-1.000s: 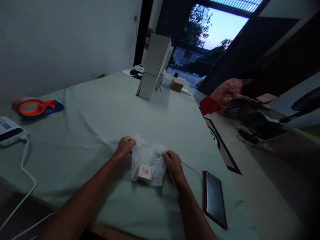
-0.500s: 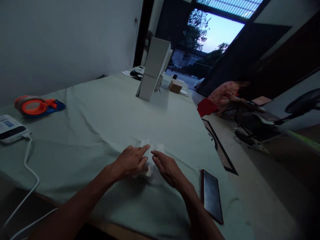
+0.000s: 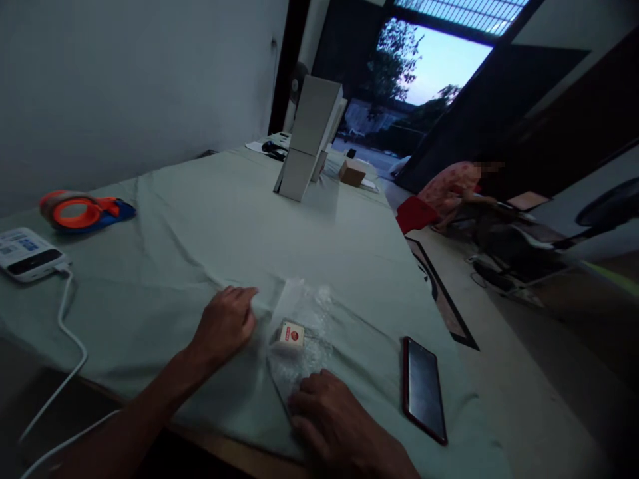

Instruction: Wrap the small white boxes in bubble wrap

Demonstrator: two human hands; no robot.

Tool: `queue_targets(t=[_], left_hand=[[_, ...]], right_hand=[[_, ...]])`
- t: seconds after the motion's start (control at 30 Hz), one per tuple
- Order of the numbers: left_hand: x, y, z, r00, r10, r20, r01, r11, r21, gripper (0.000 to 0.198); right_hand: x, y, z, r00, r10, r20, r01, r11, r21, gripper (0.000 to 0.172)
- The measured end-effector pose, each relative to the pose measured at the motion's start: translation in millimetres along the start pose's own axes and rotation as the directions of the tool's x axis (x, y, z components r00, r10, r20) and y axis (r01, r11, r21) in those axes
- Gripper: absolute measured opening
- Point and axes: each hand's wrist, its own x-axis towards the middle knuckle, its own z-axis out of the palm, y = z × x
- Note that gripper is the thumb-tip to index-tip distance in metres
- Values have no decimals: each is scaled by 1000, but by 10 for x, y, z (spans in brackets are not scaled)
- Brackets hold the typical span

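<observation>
A strip of clear bubble wrap [image 3: 313, 329] lies on the green cloth in front of me. On it, partly under the film, sits a small pale box [image 3: 291, 334] with red print on top. My right hand [image 3: 332, 416] is closed at the near end of the wrap, its fingers curled over that edge; the fingertips are partly hidden. To the left of the wrap, my left hand [image 3: 227, 322] hovers just above or on the cloth, fingers loosely bent, thumb apart from the forefinger. I see nothing held in it.
A phone [image 3: 424, 389] lies to the right. An orange tape dispenser [image 3: 77, 211] and a white device [image 3: 30, 256] with a cable are at left. Tall pale boxes [image 3: 308, 136] and a brown carton [image 3: 352, 172] stand farther back. Another person [image 3: 449, 189] sits at right.
My hands have parted from above the wrap: the left went left, the right came down toward me to the wrap's near end. The small box now shows plainly.
</observation>
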Motion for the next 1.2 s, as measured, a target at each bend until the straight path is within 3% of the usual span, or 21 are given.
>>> queue_targets(t=[0.07, 0.13, 0.23, 0.27, 0.4, 0.5, 0.6, 0.67, 0.77, 0.83, 0.9, 1.1, 1.2], left_hand=[[-73, 213, -54, 962, 267, -49, -271, 953, -134, 40], [-137, 451, -60, 859, 511, 27, -493, 841, -225, 29], [-195, 686, 11, 704, 667, 244, -613, 744, -266, 15], [-209, 705, 41, 702, 651, 288, -604, 759, -243, 14], [-286, 516, 121, 829, 353, 434, -360, 930, -70, 19], [-369, 306, 155, 860, 228, 456, -256, 967, -1, 15], [-410, 256, 194, 888, 200, 413, -214, 977, -12, 10], [-404, 303, 232, 918, 193, 345, -198, 980, -21, 15], [-386, 378, 324, 950, 188, 248, -176, 982, -69, 33], [-387, 383, 404, 959, 185, 217, -164, 980, -111, 45], [-396, 356, 482, 962, 180, 205, -157, 980, -121, 51], [-350, 305, 580, 958, 191, 213, -178, 981, -76, 53], [-272, 331, 584, 962, 170, 215, -166, 985, -37, 61]], right_hand=[[25, 24, 113, 1000, -18, -13, 18, 1000, 18, 13], [53, 64, 231, 998, -29, -52, 31, 999, 27, 16], [80, 86, 336, 995, -19, -97, 21, 1000, 23, 20], [79, 80, 338, 995, -24, -100, 27, 999, 28, 20], [46, 70, 225, 994, -72, -80, 84, 983, 160, 16], [57, 167, 153, 974, 75, -213, -4, 948, 317, 20], [153, 315, 152, 851, 287, -441, -119, 921, 370, 21], [259, 395, 175, 788, 296, -540, -135, 939, 316, 34], [430, 475, 235, 811, 178, -558, -99, 981, 169, 61], [507, 519, 278, 844, 143, -517, -78, 986, 145, 60], [521, 565, 304, 843, 175, -509, -80, 976, 203, 52], [214, 726, 148, 697, 448, -560, -203, 872, 445, 49], [6, 904, 66, 565, 567, -599, -328, 821, 467, 52]])
